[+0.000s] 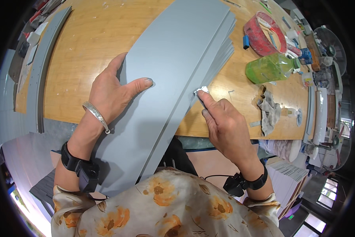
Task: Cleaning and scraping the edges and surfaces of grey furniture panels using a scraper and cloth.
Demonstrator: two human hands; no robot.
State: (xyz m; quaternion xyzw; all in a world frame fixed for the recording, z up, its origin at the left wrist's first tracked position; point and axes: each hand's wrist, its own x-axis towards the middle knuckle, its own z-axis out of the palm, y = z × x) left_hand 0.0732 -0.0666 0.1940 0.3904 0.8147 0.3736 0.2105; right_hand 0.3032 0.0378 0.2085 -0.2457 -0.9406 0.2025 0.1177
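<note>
A long, flat grey panel [161,59] lies slanted across the bench, with more grey panels [221,59] fanned out beneath its right edge. My left hand [110,91] grips its left edge, thumb flat on top and fingers hidden at the side. Along the right edge, my right hand [226,124] is closed on a small thin tool, its index finger pressing a shiny white piece [201,90] against the panel's rim. Most of that tool is covered by my fingers, so its exact kind is unclear.
Right of the panels stand a red tub [260,43] with tools inside and a green-liquid bottle [270,68] lying on its side. A stained grey rag [269,112] rests nearer me. Another long grey strip [47,67] lies along the wooden bench's [86,39] left end.
</note>
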